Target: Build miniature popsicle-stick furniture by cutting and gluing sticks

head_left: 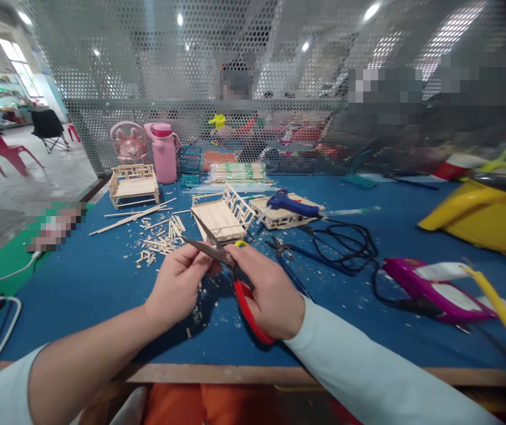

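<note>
My right hand (275, 292) is wrapped round a pair of red-handled scissors (245, 307), whose dark blades are spread apart and point up to the left. Close beside the blades, my left hand (180, 283) is closed in a pinch; what its fingertips hold is too small and too hidden to name. Just beyond both hands sits a small model bed (217, 218) made of wooden sticks, with a railed side. Cut stick pieces (164, 239) lie scattered to its left, with longer sticks (133, 217) behind them.
A blue glue gun (292, 205) rests on another stick piece (270, 221), its black cord coiled to the right. Pliers (306, 254) lie nearby. Another stick model (133, 186) and a pink bottle (163, 153) stand at the back left, before a perforated metal screen (168, 71).
</note>
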`<state>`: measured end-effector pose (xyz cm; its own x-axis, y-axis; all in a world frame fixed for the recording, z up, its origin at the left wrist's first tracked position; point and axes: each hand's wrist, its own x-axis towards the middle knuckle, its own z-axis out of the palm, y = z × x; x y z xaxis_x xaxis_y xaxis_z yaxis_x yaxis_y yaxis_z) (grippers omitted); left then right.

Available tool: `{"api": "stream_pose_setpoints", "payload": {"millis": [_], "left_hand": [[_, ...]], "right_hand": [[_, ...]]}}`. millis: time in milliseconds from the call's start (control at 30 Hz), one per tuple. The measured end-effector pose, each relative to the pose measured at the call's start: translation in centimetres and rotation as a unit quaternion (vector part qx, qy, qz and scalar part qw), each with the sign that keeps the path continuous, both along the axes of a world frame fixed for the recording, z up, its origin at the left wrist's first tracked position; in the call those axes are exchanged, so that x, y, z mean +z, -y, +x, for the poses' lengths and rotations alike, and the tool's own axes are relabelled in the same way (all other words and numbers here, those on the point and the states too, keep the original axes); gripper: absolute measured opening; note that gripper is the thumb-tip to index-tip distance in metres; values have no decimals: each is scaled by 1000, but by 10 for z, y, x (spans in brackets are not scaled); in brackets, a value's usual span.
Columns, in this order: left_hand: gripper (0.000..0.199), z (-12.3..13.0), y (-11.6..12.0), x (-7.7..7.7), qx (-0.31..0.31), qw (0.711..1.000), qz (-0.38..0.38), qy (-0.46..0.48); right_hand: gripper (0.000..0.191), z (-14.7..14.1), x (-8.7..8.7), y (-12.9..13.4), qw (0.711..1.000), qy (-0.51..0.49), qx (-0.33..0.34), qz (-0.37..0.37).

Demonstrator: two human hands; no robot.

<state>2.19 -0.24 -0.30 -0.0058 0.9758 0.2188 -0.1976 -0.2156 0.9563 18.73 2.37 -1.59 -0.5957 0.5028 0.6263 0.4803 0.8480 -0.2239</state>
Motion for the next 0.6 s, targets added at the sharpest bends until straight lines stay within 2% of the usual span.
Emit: {"api": "stream_pose_setpoints", "payload": {"millis": [167,267,467,600], "left_hand": [[34,3,2,4,3,999,27,42],[34,3,3,4,15,999,38,31],[31,0,5,3,17,997,74,-8],[27,-2,5,1,-15,998,66,15]], "right_hand": [[57,-5,2,3,1000,-16,-17,-18],[60,-6,3,4,1000,-8,-13,-20],[62,-4,4,1,999,-6,26,-41],[59,-3,6,-2,994,-16,75,-80]]}}
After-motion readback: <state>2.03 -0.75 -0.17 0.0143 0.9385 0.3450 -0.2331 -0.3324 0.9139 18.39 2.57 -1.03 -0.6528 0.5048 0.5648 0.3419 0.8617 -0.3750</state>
